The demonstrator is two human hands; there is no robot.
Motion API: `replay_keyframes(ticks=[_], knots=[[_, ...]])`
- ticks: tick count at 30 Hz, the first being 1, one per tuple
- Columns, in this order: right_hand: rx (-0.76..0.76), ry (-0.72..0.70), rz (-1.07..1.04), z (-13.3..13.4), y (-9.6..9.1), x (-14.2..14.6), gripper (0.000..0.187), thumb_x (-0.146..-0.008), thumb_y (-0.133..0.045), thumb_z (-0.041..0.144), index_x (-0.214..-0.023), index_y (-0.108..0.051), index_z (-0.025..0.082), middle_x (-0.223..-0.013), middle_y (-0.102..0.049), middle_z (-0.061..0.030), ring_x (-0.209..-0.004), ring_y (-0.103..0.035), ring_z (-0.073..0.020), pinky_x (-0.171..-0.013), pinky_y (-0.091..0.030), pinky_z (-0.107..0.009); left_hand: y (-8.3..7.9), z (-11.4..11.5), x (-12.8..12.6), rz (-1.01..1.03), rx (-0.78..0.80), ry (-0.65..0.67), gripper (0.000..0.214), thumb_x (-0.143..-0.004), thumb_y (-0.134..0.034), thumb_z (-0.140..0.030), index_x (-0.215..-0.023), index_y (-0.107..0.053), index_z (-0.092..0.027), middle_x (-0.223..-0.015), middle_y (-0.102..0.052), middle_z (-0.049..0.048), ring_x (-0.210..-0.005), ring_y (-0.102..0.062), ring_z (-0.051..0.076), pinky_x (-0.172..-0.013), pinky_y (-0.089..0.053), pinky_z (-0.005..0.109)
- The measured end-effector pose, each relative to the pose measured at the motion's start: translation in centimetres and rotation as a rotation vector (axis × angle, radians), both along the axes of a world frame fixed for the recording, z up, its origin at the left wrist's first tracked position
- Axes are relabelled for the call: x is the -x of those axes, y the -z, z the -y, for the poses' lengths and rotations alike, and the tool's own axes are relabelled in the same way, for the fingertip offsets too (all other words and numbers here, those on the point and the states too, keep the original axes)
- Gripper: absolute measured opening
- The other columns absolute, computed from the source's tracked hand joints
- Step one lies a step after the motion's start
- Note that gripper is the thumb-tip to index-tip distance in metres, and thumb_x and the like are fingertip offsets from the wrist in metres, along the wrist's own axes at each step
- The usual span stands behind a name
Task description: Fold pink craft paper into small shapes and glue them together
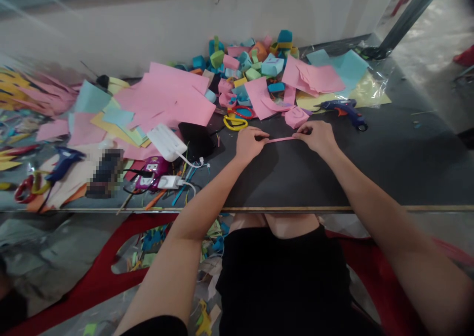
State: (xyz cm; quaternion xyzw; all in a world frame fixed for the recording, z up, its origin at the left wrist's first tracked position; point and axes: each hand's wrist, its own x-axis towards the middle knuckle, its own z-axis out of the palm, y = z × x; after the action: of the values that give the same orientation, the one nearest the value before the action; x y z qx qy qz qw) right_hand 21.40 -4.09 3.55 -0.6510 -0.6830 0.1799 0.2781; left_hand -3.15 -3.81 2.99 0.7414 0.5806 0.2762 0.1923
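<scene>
A narrow pink paper strip (280,139) is stretched level between my two hands, just above the dark table. My left hand (252,142) pinches its left end, and my right hand (316,134) pinches the other end. Right behind the strip lies a small folded pink paper piece (295,117), close to my right fingers. Scissors with red and yellow handles (236,124) rest beyond my left hand. To the right of my right hand is a blue glue gun (346,110) on its side.
Pink sheets (166,96) and other coloured paper cover the left and back. Folded paper pieces (255,62) are heaped by the wall. A white charger (167,141), a purple power socket (152,172) with cables and a second glue gun (64,162) lie left. The table's front edge (289,209) is near my lap.
</scene>
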Motion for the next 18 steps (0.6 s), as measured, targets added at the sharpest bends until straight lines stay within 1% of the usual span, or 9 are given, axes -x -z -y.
replay_keyframes(ticks=[2,5,11,14,18], knots=[[0.005,0.024,-0.020,-0.1,0.0,-0.1,0.012,-0.078,-0.088,0.031,-0.082,-0.084,0.021,-0.083,-0.079,-0.0080,-0.079,-0.072,-0.0230,-0.075,-0.051,-0.037,0.0,-0.1,0.2,0.016,0.022,-0.018,0.018,-0.085,-0.082,-0.016,-0.099,-0.086,-0.027,-0.113,-0.080,0.0048,-0.112,-0.071,0.023,-0.107,-0.053,0.042],[0.021,0.049,-0.045,-0.2,-0.1,-0.3,0.010,-0.076,-0.089,0.028,-0.082,-0.085,0.021,-0.081,-0.079,-0.0077,-0.078,-0.071,-0.0226,-0.076,-0.051,-0.037,0.2,-0.4,0.4,0.022,0.052,-0.010,0.021,-0.085,-0.081,-0.014,-0.100,-0.086,-0.027,-0.116,-0.079,0.0057,-0.113,-0.071,0.024,-0.107,-0.053,0.042],[0.051,0.077,-0.058,-0.5,-0.1,-0.8,0.010,-0.075,-0.088,0.025,-0.083,-0.086,0.019,-0.076,-0.077,-0.0068,-0.074,-0.069,-0.0213,-0.075,-0.053,-0.038,0.8,-1.3,1.0,0.046,0.046,0.063,0.022,-0.083,-0.080,-0.011,-0.094,-0.087,-0.029,-0.113,-0.079,0.0051,-0.110,-0.071,0.024,-0.107,-0.054,0.045],[0.039,0.068,-0.069,-0.4,-0.2,-0.7,0.008,-0.075,-0.087,0.023,-0.082,-0.086,0.019,-0.075,-0.077,-0.0064,-0.072,-0.069,-0.0202,-0.073,-0.053,-0.037,1.0,-1.8,1.4,0.067,0.074,0.118,0.022,-0.080,-0.081,-0.009,-0.092,-0.087,-0.027,-0.112,-0.079,0.0064,-0.108,-0.071,0.025,-0.105,-0.055,0.046],[0.039,0.056,-0.051,-0.1,-0.6,-0.4,0.007,-0.077,-0.085,0.022,-0.082,-0.085,0.019,-0.077,-0.078,-0.0074,-0.073,-0.070,-0.0204,-0.076,-0.055,-0.038,0.9,-2.1,1.9,0.010,0.063,0.144,0.021,-0.082,-0.080,-0.010,-0.095,-0.087,-0.025,-0.112,-0.080,0.0074,-0.108,-0.072,0.025,-0.103,-0.056,0.045]])
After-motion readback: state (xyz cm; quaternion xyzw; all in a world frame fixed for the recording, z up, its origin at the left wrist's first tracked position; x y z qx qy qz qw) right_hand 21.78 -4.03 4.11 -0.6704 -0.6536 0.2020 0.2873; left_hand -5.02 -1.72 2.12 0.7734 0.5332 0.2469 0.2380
